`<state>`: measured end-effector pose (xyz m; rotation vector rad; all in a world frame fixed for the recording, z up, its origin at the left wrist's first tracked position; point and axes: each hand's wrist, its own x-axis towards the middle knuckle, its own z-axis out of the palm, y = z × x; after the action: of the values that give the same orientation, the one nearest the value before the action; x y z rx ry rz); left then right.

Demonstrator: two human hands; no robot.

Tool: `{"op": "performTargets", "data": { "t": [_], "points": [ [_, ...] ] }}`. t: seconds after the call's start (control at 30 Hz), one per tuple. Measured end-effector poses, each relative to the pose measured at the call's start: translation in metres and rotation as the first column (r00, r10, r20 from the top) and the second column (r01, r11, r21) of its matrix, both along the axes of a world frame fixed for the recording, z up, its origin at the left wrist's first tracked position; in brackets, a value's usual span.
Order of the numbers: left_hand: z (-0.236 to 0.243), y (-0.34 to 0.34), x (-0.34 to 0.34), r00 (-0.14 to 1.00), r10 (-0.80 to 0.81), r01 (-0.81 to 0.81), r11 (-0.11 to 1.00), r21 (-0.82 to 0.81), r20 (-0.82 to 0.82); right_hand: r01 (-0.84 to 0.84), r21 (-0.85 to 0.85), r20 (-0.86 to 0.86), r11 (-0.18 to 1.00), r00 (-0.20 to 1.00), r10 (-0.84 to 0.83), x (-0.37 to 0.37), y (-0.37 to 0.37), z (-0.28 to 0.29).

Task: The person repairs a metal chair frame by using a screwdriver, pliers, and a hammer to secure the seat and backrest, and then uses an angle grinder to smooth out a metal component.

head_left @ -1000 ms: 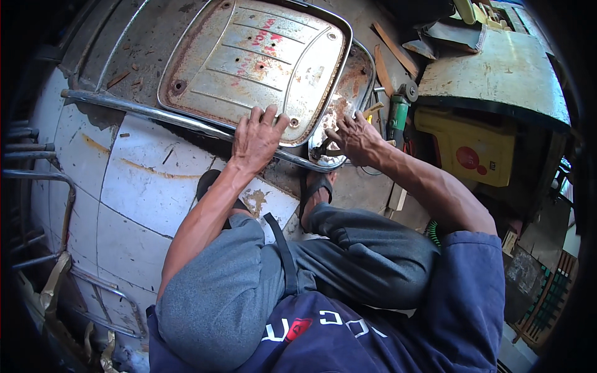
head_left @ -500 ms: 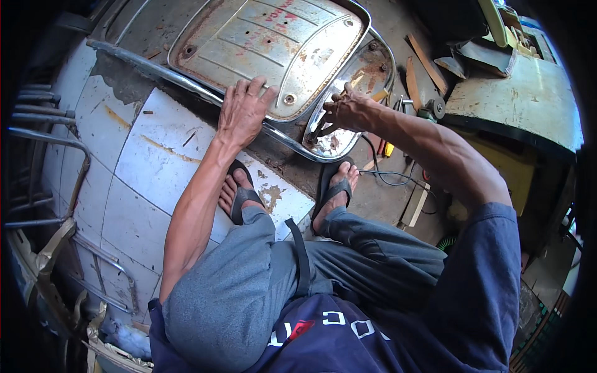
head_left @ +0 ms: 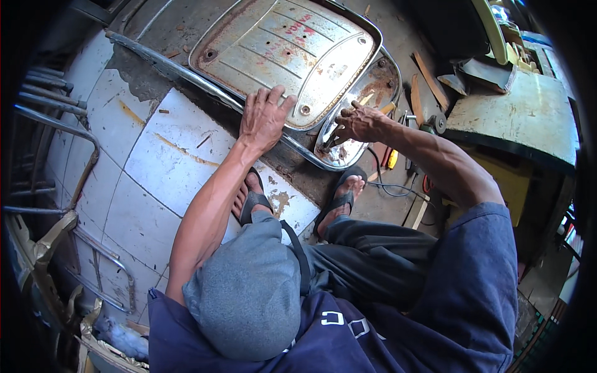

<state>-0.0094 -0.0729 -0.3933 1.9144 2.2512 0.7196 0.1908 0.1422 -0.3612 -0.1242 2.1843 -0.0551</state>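
A pale, rusty metal seat panel (head_left: 280, 50) with pressed ribs and red markings lies on a chrome tube frame (head_left: 168, 71). My left hand (head_left: 264, 121) rests on the panel's near edge, fingers apart and slightly bent. Beside the panel, at the right, is a lower shiny, rust-spotted plate (head_left: 379, 74). My right hand (head_left: 364, 124) is over that plate, fingers curled around a small dark item that I cannot make out, partly hidden by them. A wooden handle and a yellow-handled tool (head_left: 392, 158) lie just beyond it.
An angle grinder (head_left: 435, 124), cables and wood strips (head_left: 429, 78) lie at the right, beside a worn board (head_left: 522, 118) and a yellow case (head_left: 497, 180). Bent metal tube frames (head_left: 84, 143) stand at the left over white tiles. My sandalled feet are below the seat frame.
The view has shifted, showing more of my feet and less of the grinder. My hands stay at the same parts of the metalwork, with the right fingers slightly moved.
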Motion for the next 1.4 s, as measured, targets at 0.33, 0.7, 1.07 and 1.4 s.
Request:
{"op": "performTargets", "data": {
  "t": [0.33, 0.7, 1.07, 1.4],
  "points": [
    [0.004, -0.001, 0.000, 0.997, 0.082, -0.082, 0.997, -0.002, -0.011, -0.113, 0.043, 0.152, 0.993, 0.983, 0.105, -0.041, -0.023, 0.032],
    [0.000, -0.001, -0.001, 0.995, 0.102, -0.101, 0.993, 0.054, -0.016, 0.089, 0.147, 0.219, 0.985, 0.968, -0.120, -0.037, 0.001, -0.039],
    [-0.010, 0.007, 0.001, 0.996, 0.085, -0.083, 0.994, -0.073, 0.021, 0.192, 0.360, 0.031, 0.913, 0.976, -0.218, -0.036, -0.086, 0.051],
    [-0.007, 0.027, 0.015, 0.999, 0.047, -0.048, 0.998, -0.030, -0.009, 0.890, 0.310, -0.654, 0.334, 0.454, -0.605, 0.133, -0.223, -0.055]
  ]
}}
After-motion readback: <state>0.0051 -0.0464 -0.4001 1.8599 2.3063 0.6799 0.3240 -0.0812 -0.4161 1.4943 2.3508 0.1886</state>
